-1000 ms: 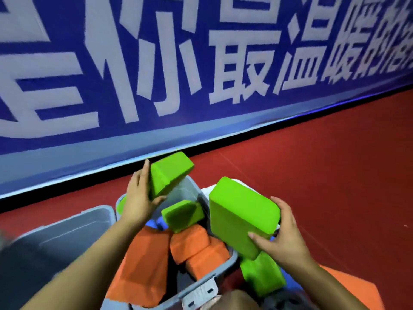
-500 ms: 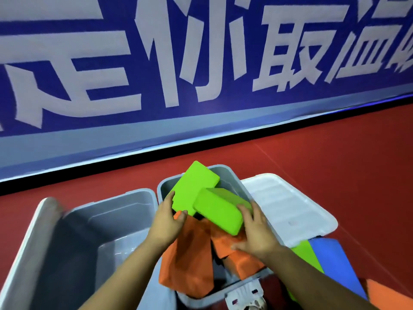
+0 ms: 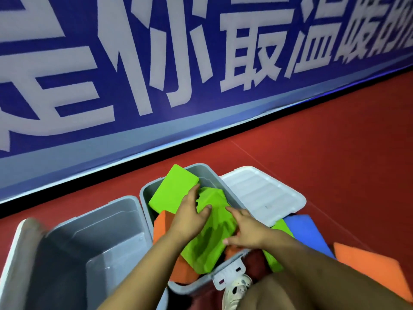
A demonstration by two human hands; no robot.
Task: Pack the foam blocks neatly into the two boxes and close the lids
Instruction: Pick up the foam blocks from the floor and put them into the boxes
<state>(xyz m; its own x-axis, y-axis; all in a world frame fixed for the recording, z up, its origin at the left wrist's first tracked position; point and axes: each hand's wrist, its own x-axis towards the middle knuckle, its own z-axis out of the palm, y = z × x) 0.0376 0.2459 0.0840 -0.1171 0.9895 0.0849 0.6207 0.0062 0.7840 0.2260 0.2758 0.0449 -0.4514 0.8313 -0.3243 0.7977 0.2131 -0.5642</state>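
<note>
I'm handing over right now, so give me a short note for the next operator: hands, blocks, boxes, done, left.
Left hand: open, pressing the big green block in the right box.
Right hand: open, on the same block.
Second green block leans at that box's far end; orange blocks lie underneath.
Left box holds no blocks in view.
White lid lies off beside the right box.
Left: the blue block, orange block and green block outside, then both lids.

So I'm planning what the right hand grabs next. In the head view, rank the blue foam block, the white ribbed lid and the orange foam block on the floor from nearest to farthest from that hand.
From the right hand:
1. White ribbed lid, just beyond the fingers, beside the box.
2. Blue foam block, on the floor to its right.
3. Orange foam block, farthest right on the floor.
</note>
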